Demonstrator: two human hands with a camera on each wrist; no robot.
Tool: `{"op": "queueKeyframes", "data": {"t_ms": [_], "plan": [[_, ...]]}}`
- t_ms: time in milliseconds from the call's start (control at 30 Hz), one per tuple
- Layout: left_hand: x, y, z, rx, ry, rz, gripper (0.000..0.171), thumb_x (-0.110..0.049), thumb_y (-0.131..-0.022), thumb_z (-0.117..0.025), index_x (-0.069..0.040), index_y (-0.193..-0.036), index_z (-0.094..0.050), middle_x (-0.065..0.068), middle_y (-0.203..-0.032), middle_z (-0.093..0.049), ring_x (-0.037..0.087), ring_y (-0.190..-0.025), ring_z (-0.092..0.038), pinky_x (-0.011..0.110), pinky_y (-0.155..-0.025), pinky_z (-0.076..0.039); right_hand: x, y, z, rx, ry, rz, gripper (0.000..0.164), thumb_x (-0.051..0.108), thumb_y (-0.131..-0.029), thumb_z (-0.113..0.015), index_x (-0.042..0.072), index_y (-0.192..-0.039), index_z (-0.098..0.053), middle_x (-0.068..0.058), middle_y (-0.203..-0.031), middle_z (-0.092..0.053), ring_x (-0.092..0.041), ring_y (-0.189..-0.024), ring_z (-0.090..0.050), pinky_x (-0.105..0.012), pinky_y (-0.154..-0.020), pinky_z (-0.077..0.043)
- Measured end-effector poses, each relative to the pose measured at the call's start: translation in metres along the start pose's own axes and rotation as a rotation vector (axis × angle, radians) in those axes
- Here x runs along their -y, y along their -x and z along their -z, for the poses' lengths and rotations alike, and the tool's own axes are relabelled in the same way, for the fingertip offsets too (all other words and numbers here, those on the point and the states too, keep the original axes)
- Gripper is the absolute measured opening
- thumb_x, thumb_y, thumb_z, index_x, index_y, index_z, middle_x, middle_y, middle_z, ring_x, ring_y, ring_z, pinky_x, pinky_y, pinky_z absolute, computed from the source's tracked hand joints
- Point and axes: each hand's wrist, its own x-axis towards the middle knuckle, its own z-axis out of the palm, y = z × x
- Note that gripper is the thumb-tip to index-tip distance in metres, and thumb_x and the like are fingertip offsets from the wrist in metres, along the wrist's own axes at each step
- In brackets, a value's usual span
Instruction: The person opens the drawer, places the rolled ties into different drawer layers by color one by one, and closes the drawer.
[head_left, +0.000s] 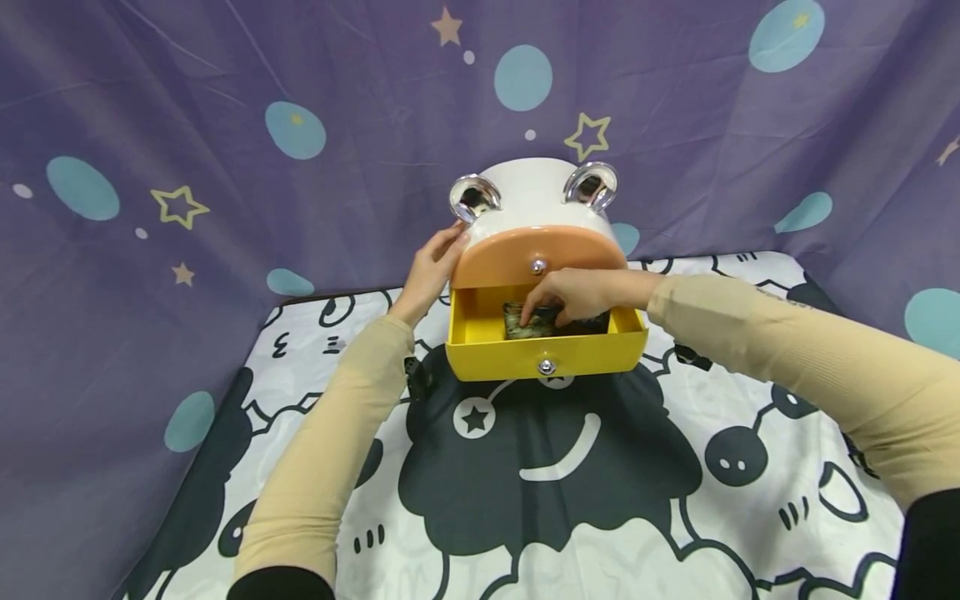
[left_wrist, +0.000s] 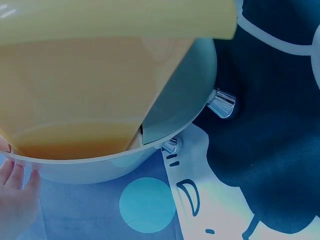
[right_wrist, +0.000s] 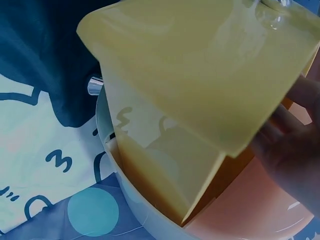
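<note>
Box (head_left: 534, 187): We see its white shell at the far middle of the printed cloth (head_left: 630, 558), just before the purple curtain (head_left: 375, 75); the orange top drawer (head_left: 506, 250) sits closed.
Yellow drawer (head_left: 495, 362): It juts out toward the near side, beneath the orange front. In our judgement, a pull or a press on its near wall could tip it down or slide it off its runners.
Packet (head_left: 514, 322): It lies inside the yellow drawer, behind the near wall, with a dark patch to its right; we cannot tell whether that patch belongs to it. If it sits high, its top could catch under the orange front.
Right hand (head_left: 576, 293): It reaches in from the right, fingers bent down onto the packet. We cannot tell whether they pinch it or merely rest there, since the right wrist view hides the tips behind the yellow wall. Were the drawer to slide inward, we judge the fingers could be trapped.
Left hand (head_left: 433, 271): Its fingers lie extended against the shell's left side, clasping nothing. Should this light contact slip, the box could swivel or shift.
</note>
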Motion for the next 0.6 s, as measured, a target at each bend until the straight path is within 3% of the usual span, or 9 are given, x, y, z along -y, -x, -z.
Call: {"op": "queueKeyframes", "data": {"t_ms": [267, 600], "plan": [[0.0001, 0.0004, -0.001, -0.005, 0.007, -0.011, 0.042, -0.028, -0.09, -0.052, -0.005, -0.125, -0.049, 0.0, -0.136, -0.04, 0.01, -0.123, -0.037, 0.016, -0.1, -0.03, 0.0041, 0.0033, -0.0051, -0.094, 0.155, -0.01, 0.039, -0.003, -0.073, -0.068, 0.018, -0.106, -0.066, -0.001, -0.107, -0.063, -0.016, -0.087, -0.057, -0.03, -0.079, -0.049], [0.0016, -0.001, -0.0008, -0.007, 0.011, -0.014, 0.042, -0.028, -0.09, -0.052, -0.005, -0.125, -0.049, 0.001, -0.136, -0.041, 0.01, -0.124, -0.037, 0.016, -0.1, -0.03, 0.0026, 0.0036, -0.0079, -0.112, 0.259, -0.016, 0.038, 0.002, -0.075, -0.068, 0.018, -0.11, -0.064, 0.0, -0.109, -0.063, -0.017, -0.096, -0.058, -0.031, -0.082, -0.048]]}}
